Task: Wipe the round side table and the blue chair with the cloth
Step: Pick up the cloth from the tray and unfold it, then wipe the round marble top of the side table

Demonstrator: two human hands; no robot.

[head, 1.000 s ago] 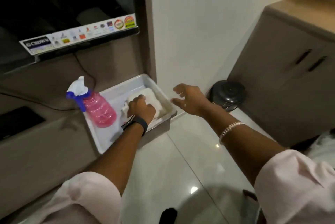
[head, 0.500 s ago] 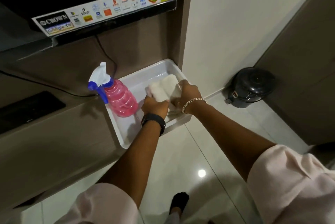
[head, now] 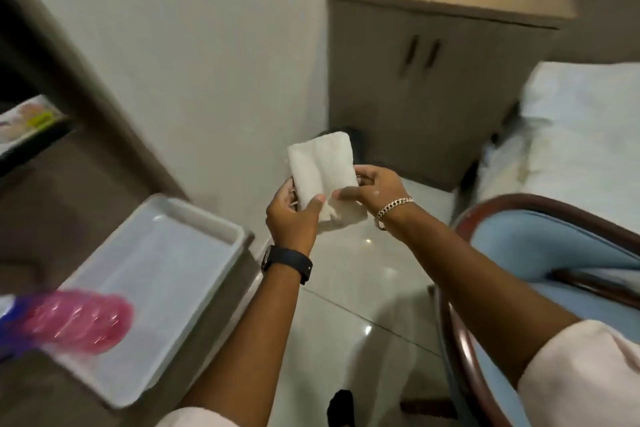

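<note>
A folded white cloth point(head: 322, 170) is held up in front of me above the floor. My left hand point(head: 294, 219) grips its lower left edge with the thumb on top. My right hand point(head: 375, 189) pinches its lower right side. The blue chair point(head: 540, 246) with a dark wooden frame stands at the right, below my right forearm. No round side table is in view.
A white tray point(head: 207, 219) sits on the brown unit at left, with a pink spray bottle point(head: 79, 322) lying blurred on its near end. A grey cabinet point(head: 433, 87) stands ahead, a dark bin partly hidden behind the cloth. A white bed point(head: 581, 122) is at far right.
Both hands lifted the cloth out of the tray and carried it to the right. The view swung right, bringing the chair and bed into sight.
</note>
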